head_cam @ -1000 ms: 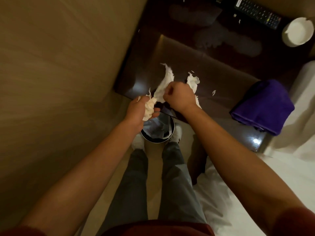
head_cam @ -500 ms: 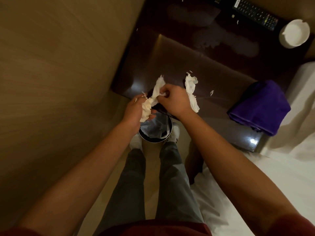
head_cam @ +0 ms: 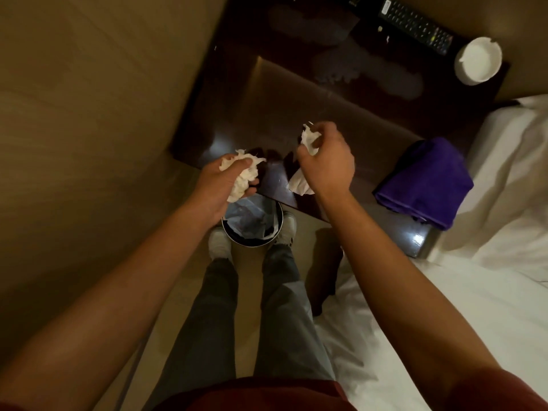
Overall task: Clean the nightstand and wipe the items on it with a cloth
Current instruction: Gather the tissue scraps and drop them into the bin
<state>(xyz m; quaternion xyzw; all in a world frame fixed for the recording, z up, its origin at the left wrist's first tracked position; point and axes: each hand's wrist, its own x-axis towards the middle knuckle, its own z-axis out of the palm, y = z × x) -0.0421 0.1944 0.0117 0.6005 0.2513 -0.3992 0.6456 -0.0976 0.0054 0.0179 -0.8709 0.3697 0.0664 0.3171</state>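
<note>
The dark glossy nightstand (head_cam: 296, 93) fills the upper middle. My left hand (head_cam: 225, 179) is closed around a crumpled wad of white tissue (head_cam: 244, 176) at the nightstand's front edge, above a round waste bin (head_cam: 252, 223). My right hand (head_cam: 326, 161) grips a second piece of torn white tissue (head_cam: 308, 139), whose lower end (head_cam: 299, 183) hangs below the palm over the tabletop. A folded purple cloth (head_cam: 427, 182) lies on the nightstand's right front corner, apart from both hands.
A black remote control (head_cam: 415, 25) and a white ashtray (head_cam: 479, 59) sit at the back right of the nightstand. Dull smears mark the top near the back. A beige wall runs along the left. White bedding (head_cam: 489, 262) lies to the right. My legs stand behind the bin.
The long tissue strip has gone from the tabletop into my left hand's wad. My right hand moved right and picked up the second tissue piece. The small white scrap is no longer visible.
</note>
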